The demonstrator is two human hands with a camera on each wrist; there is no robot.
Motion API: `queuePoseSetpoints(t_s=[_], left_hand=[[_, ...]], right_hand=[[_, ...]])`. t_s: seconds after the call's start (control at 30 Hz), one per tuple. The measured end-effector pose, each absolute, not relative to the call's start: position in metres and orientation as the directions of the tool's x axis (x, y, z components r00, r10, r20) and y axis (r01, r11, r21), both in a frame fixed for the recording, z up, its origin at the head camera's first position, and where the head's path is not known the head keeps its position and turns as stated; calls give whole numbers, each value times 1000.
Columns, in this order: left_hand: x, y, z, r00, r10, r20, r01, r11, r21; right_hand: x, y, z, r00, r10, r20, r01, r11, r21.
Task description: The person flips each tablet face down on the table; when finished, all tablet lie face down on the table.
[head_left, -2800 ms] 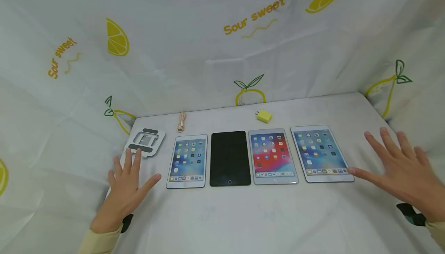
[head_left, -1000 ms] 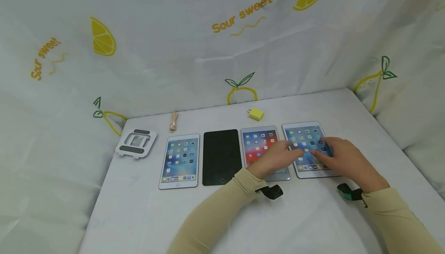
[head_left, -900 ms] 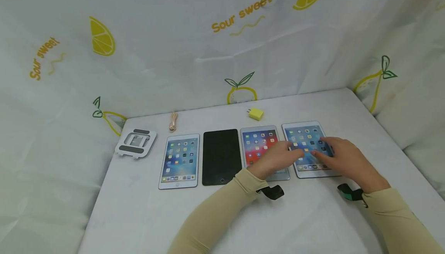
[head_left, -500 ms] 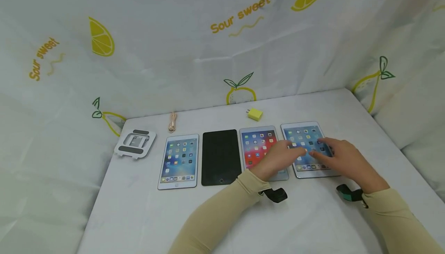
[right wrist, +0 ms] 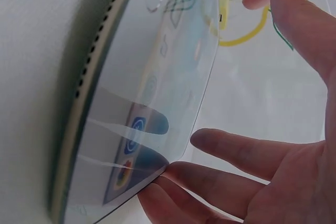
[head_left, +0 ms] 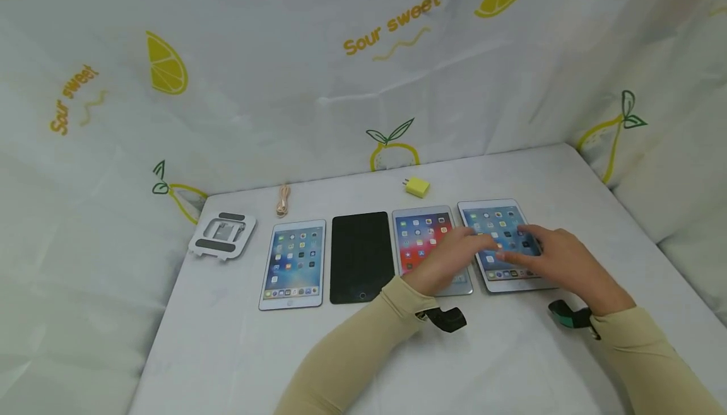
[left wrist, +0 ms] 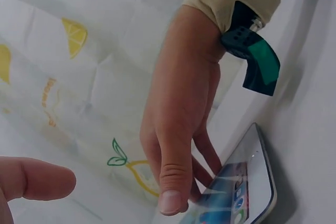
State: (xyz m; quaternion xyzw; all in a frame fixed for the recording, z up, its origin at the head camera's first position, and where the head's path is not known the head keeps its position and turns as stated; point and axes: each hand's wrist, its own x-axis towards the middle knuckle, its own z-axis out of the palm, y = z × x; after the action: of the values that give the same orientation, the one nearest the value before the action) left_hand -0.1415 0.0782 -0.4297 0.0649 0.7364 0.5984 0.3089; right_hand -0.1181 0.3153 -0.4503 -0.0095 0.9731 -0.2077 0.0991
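Four tablets lie in a row on a white cloth; both hands are at the rightmost one, a white-framed tablet (head_left: 496,226) showing app icons. My left hand (head_left: 445,257) reaches across the red-screened tablet (head_left: 423,232) to this tablet's left edge, thumb over the screen. At the right edge is my right hand (head_left: 570,267), thumb also over the screen. In the right wrist view, right fingertips (right wrist: 181,174) touch the tablet's edge (right wrist: 79,145), and a left fingertip meets its opposite side. The left wrist view shows my left thumb (left wrist: 42,178) apart from anything; the other left fingers are outside that view.
Further left lie a black-screened tablet (head_left: 361,254) and a blue-screened white tablet (head_left: 294,263). A grey-and-white folding stand (head_left: 223,235) is at far left. Behind the row sit a coiled cable (head_left: 283,200) and a yellow charger plug (head_left: 417,187). Lemon-printed cloth walls (head_left: 318,125) surround the surface.
Both hands, spread at the two sides at first, have come together on the rightmost tablet. Since half a second ago the thumbs have shifted slightly and that tablet has moved a touch left.
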Motion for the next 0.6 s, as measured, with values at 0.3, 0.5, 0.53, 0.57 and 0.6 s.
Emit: queuePoseSetpoints(t_s=[0.3, 0.5, 0.53, 0.57, 0.6], left_hand=[[-143, 78, -425, -797, 484, -361, -312, 183, 932], [-142, 77, -424, -807, 470, -359, -329, 147, 933], [-142, 77, -424, -813, 465, -352, -324, 142, 935], [-143, 76, -424, -817, 461, -348, -323, 134, 937], [-143, 76, -425, -820, 458, -342, -321, 125, 939]], right_hand=[[-119, 316, -447, -976, -58, -212, 33, 914, -405], [-121, 312, -443, -971, -67, -231, 38, 906, -422], [-121, 311, -443, -969, -67, -237, 41, 905, -424], [-122, 309, -442, -968, -67, -242, 44, 903, -427], [-122, 308, -442, -967, -68, -246, 46, 902, -430]])
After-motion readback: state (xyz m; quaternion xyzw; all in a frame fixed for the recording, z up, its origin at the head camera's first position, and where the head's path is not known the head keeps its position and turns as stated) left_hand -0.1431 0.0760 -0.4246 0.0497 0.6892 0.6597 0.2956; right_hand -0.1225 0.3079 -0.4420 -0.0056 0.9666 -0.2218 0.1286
